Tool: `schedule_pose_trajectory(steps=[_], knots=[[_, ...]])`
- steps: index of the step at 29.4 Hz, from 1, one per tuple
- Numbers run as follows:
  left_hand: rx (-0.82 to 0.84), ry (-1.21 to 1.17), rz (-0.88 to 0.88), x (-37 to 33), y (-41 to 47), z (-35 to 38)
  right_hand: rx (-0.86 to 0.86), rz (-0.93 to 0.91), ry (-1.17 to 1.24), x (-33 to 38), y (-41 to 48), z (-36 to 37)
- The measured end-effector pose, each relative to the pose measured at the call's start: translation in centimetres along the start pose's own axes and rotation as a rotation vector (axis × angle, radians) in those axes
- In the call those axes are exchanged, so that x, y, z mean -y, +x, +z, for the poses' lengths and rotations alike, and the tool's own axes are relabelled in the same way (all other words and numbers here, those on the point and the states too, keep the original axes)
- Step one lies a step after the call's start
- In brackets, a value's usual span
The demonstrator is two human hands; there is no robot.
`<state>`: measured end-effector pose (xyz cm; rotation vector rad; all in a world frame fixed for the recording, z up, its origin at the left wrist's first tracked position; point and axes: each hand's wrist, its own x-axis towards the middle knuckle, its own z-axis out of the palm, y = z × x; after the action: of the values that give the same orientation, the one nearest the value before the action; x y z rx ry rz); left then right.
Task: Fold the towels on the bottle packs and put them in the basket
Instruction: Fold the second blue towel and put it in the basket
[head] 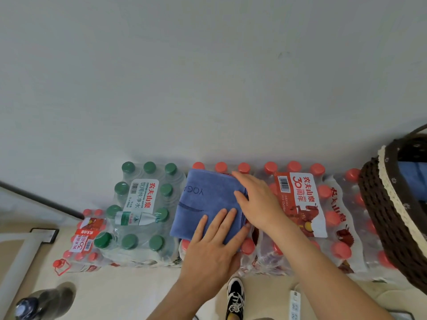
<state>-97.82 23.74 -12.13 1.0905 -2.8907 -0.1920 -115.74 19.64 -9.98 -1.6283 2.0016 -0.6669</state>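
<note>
I am pressing my left hand (212, 248) flat on the blue towel (203, 204), fingers straight and a little spread, covering its near right corner. My right hand (261, 204) is lying along the towel's right edge, fingers stretched out and close together, pointing toward the wall, with the thumb resting on the cloth. Neither hand is pinching or curling round anything.

The towel is lying folded into a rough square on top of a red-capped bottle pack (248, 247), with grey lettering showing near its far edge. Just to the left, a green-capped bottle pack (143, 199) is standing with a white label on top. To the right of my hands, more red-capped packs (300, 204) are sitting side by side against the wall.

The dark woven basket (374, 204) is resting on the packs at the far right, edged with a cream lace trim, and something blue (413, 179) is showing inside it; I cannot tell exactly what it is.

On the floor below, my black-and-white shoe (235, 296) is standing beside a white power strip (294, 303), and a dark bottle (41, 301) is standing at the lower left.
</note>
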Motion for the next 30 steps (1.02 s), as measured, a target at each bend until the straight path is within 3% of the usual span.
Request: schedule_pose_trajectory(steps=[9, 15, 19, 22, 24, 25, 27, 28, 30], knots=[[-0.036, 0.022, 0.094, 1.4, 0.1, 0.7, 0.021, -0.013, 0.082, -0.7, 1.0, -0.6], [-0.191, -0.095, 0.050, 1.4, -0.2, 0.4, 0.052, 0.001, 0.073, -0.7, 0.7, -0.5], [-0.346, -0.163, -0.048, 0.7, 0.6, -0.1, 0.038, -0.166, -0.091, 0.0, -0.1, -1.2], [-0.294, -0.256, -0.094, 1.0, 1.0, -1.0, 0.281, -0.205, -0.026, 0.8, -1.6, -2.6], [-0.225, -0.397, -0.116, 1.7, 0.8, -2.5, 0.477, -0.164, -0.114, 0.9, -3.0, -3.1], [-0.199, -0.489, -0.118, 2.1, 0.5, -3.6, 0.467, -0.192, -0.189, 0.8, -3.8, -3.0], [-0.185, -0.649, -0.108, 2.6, -0.2, -6.3, 0.271, -0.300, -0.232, 1.1, -5.1, -3.1], [-0.202, -0.711, -0.113, 2.7, -0.6, -7.7, 0.200, -0.307, -0.170, 1.5, -5.4, -3.5], [-0.270, -0.831, -0.163, 2.8, -0.6, -10.2, 0.262, -0.199, 0.080, 2.9, -5.9, -5.2]])
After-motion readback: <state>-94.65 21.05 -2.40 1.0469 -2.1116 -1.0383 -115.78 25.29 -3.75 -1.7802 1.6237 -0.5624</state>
